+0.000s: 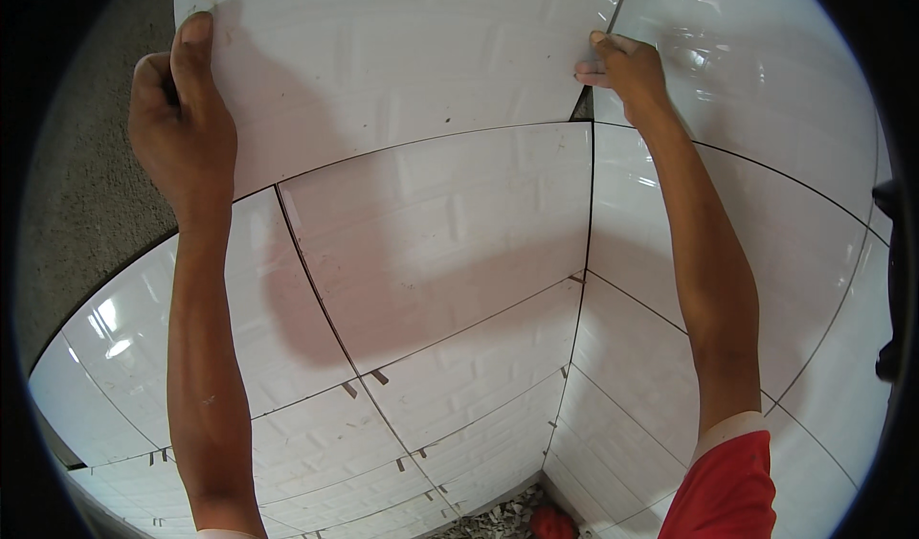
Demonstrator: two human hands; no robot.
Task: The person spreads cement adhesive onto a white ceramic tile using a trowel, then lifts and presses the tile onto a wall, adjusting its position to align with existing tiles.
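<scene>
Red fabric nearest: a short sleeve with a pale cuff (723, 486) on the right arm. Both bare forearms reach up and forward, the hands well apart.

Left hand (187, 123): clamped on the left edge of a large, glossy white rectangular tile (402, 56), thumb flat on the face, fingers bent at the edge. Right hand (629, 70): thumb and fingertips at the same tile's right edge, by the corner; cannot tell whether the fingers close round it.

Tile position: above a row of glossy white wall tiles (459, 223), lower edge along that row's top; actual contact there not clear. A narrow dark wedge-shaped gap (582, 106) shows between its right edge and the adjoining white-tiled side wall (737, 204). Left of the tile: rough grey cement surface (86, 156).

Farther down: thin dark joints between the tiles, with small brownish strips (380, 377) sticking out at several of them. Farthest, at the foot of the corner: grey rubble (493, 522) and a rounded red object (552, 522), kind unclear.
</scene>
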